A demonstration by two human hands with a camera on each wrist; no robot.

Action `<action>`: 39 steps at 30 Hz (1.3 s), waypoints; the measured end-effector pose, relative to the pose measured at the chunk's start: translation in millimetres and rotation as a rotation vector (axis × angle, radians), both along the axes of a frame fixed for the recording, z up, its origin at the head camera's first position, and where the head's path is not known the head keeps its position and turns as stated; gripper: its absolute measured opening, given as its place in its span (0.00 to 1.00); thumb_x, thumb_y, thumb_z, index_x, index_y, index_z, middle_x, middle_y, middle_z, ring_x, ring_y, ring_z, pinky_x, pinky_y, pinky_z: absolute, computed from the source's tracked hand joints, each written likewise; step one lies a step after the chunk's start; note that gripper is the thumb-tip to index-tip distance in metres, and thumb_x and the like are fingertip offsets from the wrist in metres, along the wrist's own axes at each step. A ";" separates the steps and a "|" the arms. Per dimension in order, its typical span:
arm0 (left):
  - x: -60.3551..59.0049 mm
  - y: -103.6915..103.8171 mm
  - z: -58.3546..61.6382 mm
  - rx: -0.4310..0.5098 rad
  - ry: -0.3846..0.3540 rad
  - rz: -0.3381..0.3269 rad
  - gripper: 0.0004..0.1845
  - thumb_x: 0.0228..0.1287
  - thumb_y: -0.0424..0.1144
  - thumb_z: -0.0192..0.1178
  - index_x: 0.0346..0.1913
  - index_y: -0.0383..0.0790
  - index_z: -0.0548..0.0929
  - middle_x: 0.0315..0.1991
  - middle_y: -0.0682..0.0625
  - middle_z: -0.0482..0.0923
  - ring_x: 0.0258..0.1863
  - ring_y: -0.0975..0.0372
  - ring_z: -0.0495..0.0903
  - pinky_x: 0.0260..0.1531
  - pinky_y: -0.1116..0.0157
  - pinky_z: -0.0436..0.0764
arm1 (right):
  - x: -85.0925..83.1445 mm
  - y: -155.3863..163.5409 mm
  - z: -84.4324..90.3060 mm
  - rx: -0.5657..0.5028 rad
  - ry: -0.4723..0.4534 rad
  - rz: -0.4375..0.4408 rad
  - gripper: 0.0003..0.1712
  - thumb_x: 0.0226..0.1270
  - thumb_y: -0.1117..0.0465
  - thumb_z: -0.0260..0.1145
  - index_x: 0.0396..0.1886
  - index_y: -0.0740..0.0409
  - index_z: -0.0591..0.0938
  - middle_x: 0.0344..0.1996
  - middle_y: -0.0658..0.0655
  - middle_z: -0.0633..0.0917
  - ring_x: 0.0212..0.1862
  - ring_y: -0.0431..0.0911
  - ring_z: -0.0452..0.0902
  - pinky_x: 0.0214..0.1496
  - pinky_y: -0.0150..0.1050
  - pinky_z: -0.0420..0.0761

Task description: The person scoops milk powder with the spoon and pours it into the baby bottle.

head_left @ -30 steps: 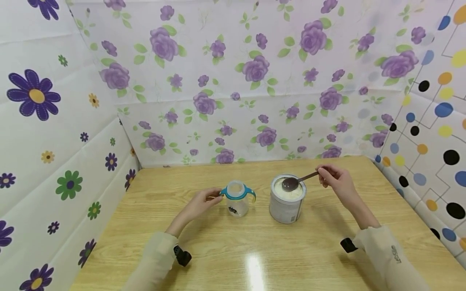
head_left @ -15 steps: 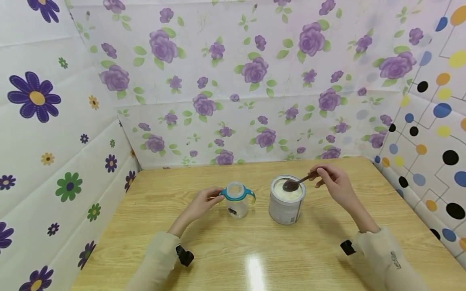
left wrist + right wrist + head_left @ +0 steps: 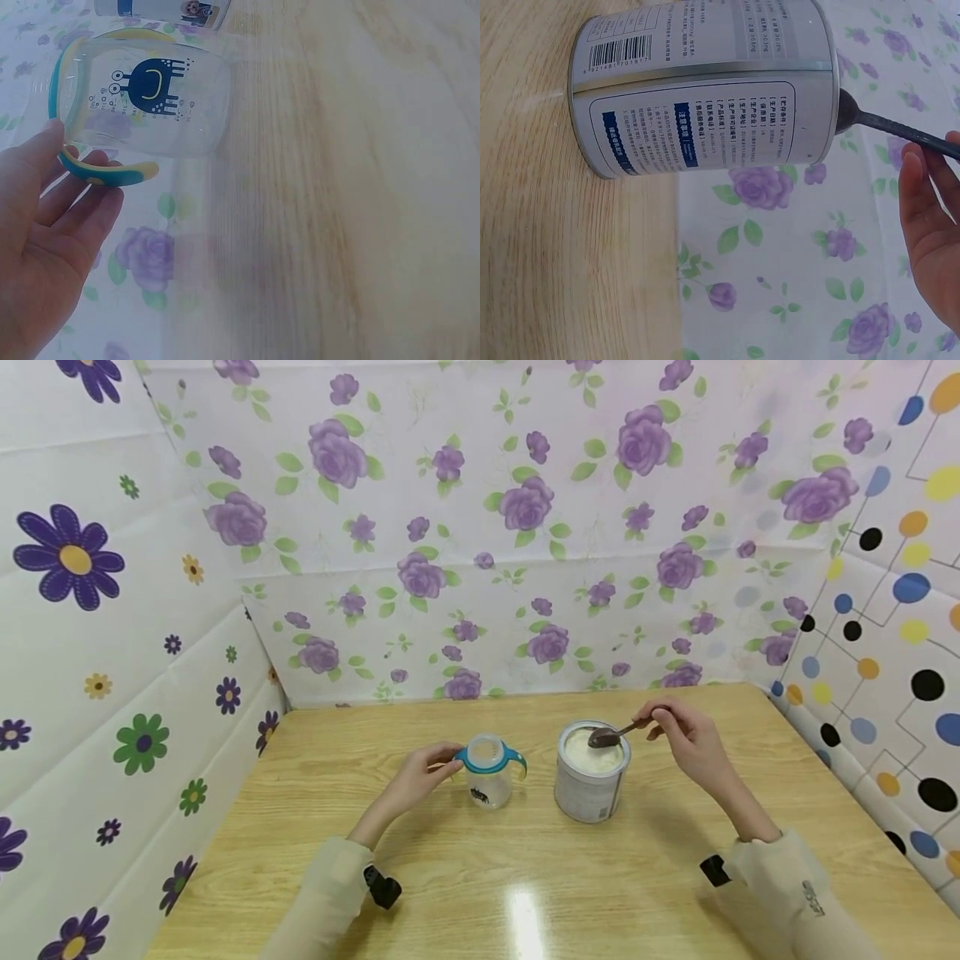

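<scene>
Our right hand [image 3: 690, 745] pinches the far end of a dark slim-handled spoon [image 3: 611, 734], fingers curled round the handle. The handle's long axis runs from the hand leftward and slightly down, so the bowl sits left of the hand, over the open mouth of the silver cylindrical tin with printed blue-and-white label [image 3: 590, 785]. The bowl hangs at the tin's far-right rim, just above the pale powder [image 3: 592, 752]; we can't tell whether it touches the powder. In the right wrist view the spoon [image 3: 889, 127] pokes out past the tin's top edge [image 3: 705, 82], with the fingers [image 3: 926, 202] just beside the handle.

Left of the tin, near but apart, stands the clear plastic baby cup with teal collar and teal-yellow handles [image 3: 489, 770], upright, mouth open. So from the spoon bowl the cup lies to the left, across the tin's mouth.

Our left hand [image 3: 416, 781] is on the cup's left side, fingers loosely curled at the near-left handle. The left wrist view shows the thumb and fingers [image 3: 82, 206] around the teal-yellow handle loop of the cup [image 3: 142, 105], holding it lightly. The cup carries a dark blue cartoon print and looks empty.

The right hand is nearer the tin, the left nearer the cup. Both stand on the light wood-grain table [image 3: 525, 877], mid-depth, the floral wall behind.
</scene>
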State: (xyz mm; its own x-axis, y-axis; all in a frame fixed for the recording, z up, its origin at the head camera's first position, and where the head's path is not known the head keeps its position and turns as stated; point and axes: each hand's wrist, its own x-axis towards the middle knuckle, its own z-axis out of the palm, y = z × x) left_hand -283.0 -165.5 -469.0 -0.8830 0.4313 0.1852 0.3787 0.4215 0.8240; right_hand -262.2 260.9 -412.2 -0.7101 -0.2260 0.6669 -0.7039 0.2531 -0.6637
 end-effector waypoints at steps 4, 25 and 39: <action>0.0 0.7 0.7 0.005 -0.004 0.012 0.18 0.70 0.46 0.57 0.59 0.45 0.78 0.55 0.46 0.80 0.56 0.54 0.80 0.57 0.55 0.79 | -0.1 -1.5 0.0 -0.019 0.007 -0.008 0.12 0.74 0.75 0.47 0.42 0.71 0.79 0.37 0.49 0.84 0.38 0.36 0.81 0.34 0.27 0.80; 2.0 3.0 3.6 0.016 0.046 0.022 0.17 0.69 0.45 0.58 0.56 0.43 0.80 0.51 0.46 0.82 0.52 0.55 0.82 0.52 0.60 0.82 | -2.7 -18.0 -15.4 -0.267 -0.227 0.098 0.20 0.79 0.62 0.46 0.37 0.79 0.74 0.28 0.50 0.84 0.25 0.38 0.80 0.26 0.30 0.81; 2.5 2.1 0.9 -0.002 0.022 0.029 0.17 0.69 0.46 0.58 0.56 0.46 0.80 0.52 0.49 0.82 0.53 0.56 0.82 0.52 0.63 0.82 | -2.9 -21.6 -26.2 -0.571 -0.549 0.219 0.19 0.81 0.58 0.43 0.35 0.62 0.75 0.31 0.53 0.83 0.28 0.38 0.81 0.31 0.27 0.83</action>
State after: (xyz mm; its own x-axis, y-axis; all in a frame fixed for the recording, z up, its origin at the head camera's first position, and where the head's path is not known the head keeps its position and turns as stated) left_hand -280.5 -163.4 -468.1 -0.8909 0.4057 0.2043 0.3846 0.4344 0.8145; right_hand -265.1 239.3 -438.4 -0.9477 -0.1284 0.2920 -0.2360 -0.3336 -0.9127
